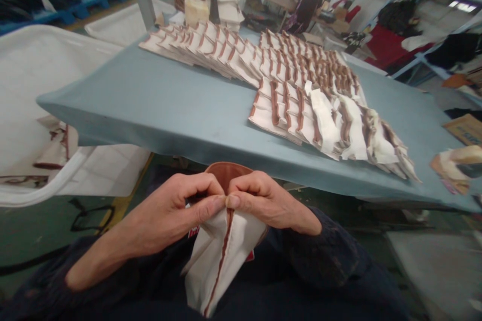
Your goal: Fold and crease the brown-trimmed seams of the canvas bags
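Note:
Close to my body I hold a sewn piece of cream cloth (241,246) with a brown seam running down it and a brown band (227,170) along its top edge. My left hand (181,205) pinches the piece at the seam's upper end. From the other side my right hand (263,200) grips the same spot, its thumb tip almost touching the left one. Both hands have their fingers curled, and the cloth hangs below them. Several similar cream pieces with brown edging (286,110) lie in overlapping rows on the table beyond.
A blue-grey covered table (169,110) stands in front of me, its near edge just past my hands. White bins (45,50) stand to the left, one holding cloth pieces. A person (307,2) is at the back, and a cardboard box (465,128) sits at the right.

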Action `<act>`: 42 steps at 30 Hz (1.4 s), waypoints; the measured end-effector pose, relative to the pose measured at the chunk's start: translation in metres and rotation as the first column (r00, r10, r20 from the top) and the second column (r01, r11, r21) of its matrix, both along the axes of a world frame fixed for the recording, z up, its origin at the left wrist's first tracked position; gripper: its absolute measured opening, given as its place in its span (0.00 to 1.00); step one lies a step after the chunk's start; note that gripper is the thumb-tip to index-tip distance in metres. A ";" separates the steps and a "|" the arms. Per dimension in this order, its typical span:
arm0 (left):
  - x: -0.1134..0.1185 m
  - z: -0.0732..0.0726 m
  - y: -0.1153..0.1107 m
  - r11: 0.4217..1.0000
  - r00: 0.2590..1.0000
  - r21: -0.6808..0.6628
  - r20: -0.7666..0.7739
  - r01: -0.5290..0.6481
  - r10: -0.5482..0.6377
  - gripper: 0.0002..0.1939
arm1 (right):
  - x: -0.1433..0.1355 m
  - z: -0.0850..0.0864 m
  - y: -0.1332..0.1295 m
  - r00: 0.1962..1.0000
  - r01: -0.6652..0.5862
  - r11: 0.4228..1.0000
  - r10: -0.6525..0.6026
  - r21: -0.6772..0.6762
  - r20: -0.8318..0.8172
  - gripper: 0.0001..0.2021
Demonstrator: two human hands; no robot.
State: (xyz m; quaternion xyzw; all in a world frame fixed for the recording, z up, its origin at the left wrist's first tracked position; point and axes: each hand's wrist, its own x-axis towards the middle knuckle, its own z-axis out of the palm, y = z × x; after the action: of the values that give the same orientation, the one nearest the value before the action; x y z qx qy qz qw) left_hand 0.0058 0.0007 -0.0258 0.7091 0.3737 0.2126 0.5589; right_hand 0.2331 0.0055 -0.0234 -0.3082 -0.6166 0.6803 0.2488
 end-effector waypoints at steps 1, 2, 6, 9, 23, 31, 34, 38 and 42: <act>0.001 0.000 0.000 1.000 1.000 -0.005 0.000 -0.006 0.006 0.18 | 0.000 -0.001 0.000 1.000 -0.004 1.000 0.004 -0.008 -0.017 0.28; 0.001 0.000 -0.001 1.000 1.000 -0.011 -0.002 -0.011 0.011 0.18 | 0.001 -0.002 0.000 0.999 -0.009 1.000 0.008 -0.021 -0.036 0.27; 0.005 0.001 -0.002 0.999 0.999 0.010 -0.016 -0.030 0.031 0.17 | 0.002 -0.006 0.000 0.997 -0.025 0.996 0.018 -0.091 -0.074 0.25; 0.007 -0.001 -0.002 0.998 0.999 0.054 -0.007 -0.038 0.039 0.15 | 0.002 -0.009 0.000 0.998 -0.022 0.992 0.015 -0.125 -0.054 0.27; 0.006 -0.013 -0.005 0.999 0.998 0.010 0.027 -0.052 0.051 0.12 | 0.002 -0.028 -0.004 1.000 -0.001 0.943 -0.006 -0.334 -0.020 0.30; 0.007 -0.017 -0.004 0.999 0.999 -0.029 0.037 -0.039 0.040 0.13 | 0.004 -0.032 -0.004 1.000 -0.007 0.929 0.004 -0.370 -0.009 0.29; 0.007 -0.017 -0.003 0.998 0.999 -0.055 0.039 -0.023 0.025 0.14 | 0.004 -0.033 -0.004 1.000 -0.009 0.926 0.010 -0.377 -0.001 0.30; 0.009 -0.018 -0.002 0.995 0.999 -0.096 0.036 -0.015 0.018 0.13 | 0.005 -0.036 -0.007 1.000 0.014 0.922 -0.005 -0.387 0.024 0.30; 0.010 -0.020 -0.003 0.988 0.999 -0.155 0.043 -0.022 0.029 0.14 | 0.005 -0.038 -0.008 0.999 0.035 0.919 -0.025 -0.393 0.032 0.30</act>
State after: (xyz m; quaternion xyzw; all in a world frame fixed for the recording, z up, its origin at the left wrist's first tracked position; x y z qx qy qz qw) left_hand 0.0159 -0.0020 -0.0461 0.6538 0.3854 0.2059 0.6178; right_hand 0.2384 -0.0029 -0.0611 -0.3702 -0.4658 0.7823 0.1842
